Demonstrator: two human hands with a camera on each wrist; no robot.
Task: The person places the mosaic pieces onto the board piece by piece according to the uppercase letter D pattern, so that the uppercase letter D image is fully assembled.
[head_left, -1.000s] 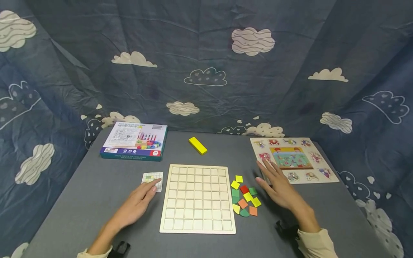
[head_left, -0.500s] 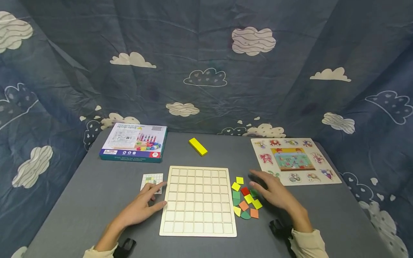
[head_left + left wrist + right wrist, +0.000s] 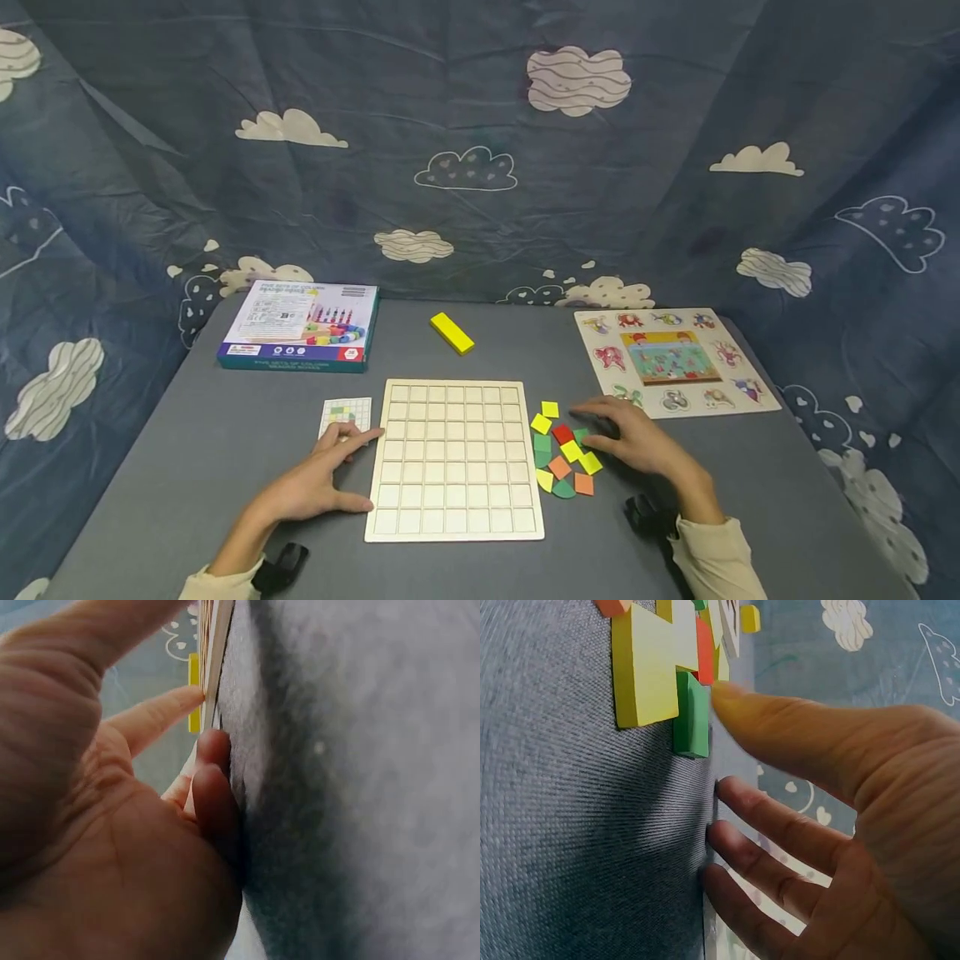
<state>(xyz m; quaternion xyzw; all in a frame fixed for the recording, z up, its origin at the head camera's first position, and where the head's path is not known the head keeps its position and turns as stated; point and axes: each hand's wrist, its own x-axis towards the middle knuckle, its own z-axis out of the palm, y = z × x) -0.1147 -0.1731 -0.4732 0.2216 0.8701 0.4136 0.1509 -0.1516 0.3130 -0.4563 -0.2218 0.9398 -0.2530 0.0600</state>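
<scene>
A pale wooden grid board (image 3: 456,461) lies flat in the middle of the table in the head view. At its left edge, my left hand (image 3: 309,485) has index finger and thumb spread apart along the side, their tips at the edge. A small printed grid card (image 3: 358,410) lies partly hidden behind that hand. My right hand (image 3: 641,437) hovers low beside a cluster of coloured blocks, fingers loosely extended. In the right wrist view its thumb tip is close to a green block (image 3: 693,716); whether they touch I cannot tell. A yellow block (image 3: 651,667) sits beside it.
Red (image 3: 562,433) and orange blocks (image 3: 559,467) belong to the cluster right of the board. Farther back are a yellow bar (image 3: 452,333), a boxed toy set (image 3: 300,325) and an animal picture puzzle (image 3: 672,358). A cloud-patterned curtain (image 3: 465,100) hangs behind the table.
My left hand has moved from the card to the board's left edge, its thumb spreading toward the near corner. My right hand has shifted left from the picture puzzle to the coloured blocks.
</scene>
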